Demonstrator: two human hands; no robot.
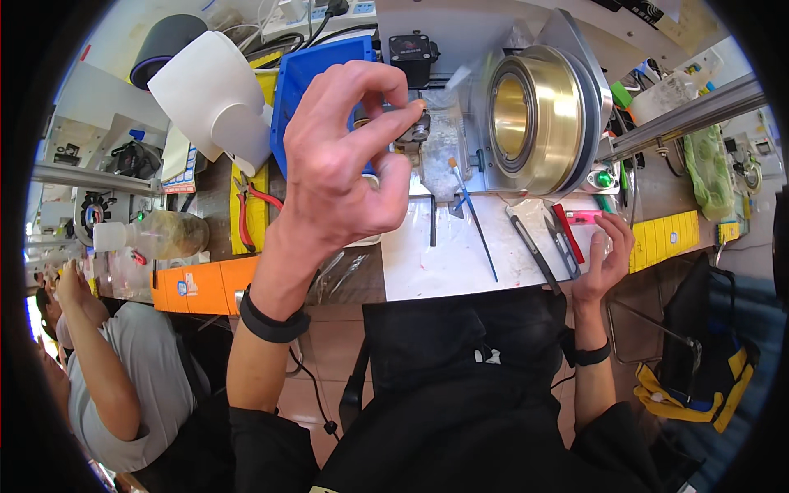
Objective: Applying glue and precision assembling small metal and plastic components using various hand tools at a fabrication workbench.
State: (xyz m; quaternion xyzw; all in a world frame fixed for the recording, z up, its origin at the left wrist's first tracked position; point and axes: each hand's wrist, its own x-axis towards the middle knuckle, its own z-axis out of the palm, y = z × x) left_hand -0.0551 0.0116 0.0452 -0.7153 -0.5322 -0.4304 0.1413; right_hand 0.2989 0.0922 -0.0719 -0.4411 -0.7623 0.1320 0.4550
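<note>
My left hand (349, 156) is raised over the bench in front of the blue bin (285, 111), its fingers curled in a pinch. The fingertips meet above a small metal part (421, 129) on the fixture; what lies between them, if anything, is hidden. A large brass-coloured ring wheel (559, 119) stands to the right of the fixture. Low at the right, my right hand (604, 261) has its fingers loosely bent and apart, holding nothing visible. Nearest to it are a pink object (582, 217), a red-handled tool (567, 232) and a green push button (604, 179).
On a white sheet (440, 267) lie a thin brush (474, 215) and a dark pen-like tool (532, 251). Red-handled pliers (244, 215), a white curved housing (205, 90) and a glass jar (177, 235) stand left. Another person (140, 370) sits at the left.
</note>
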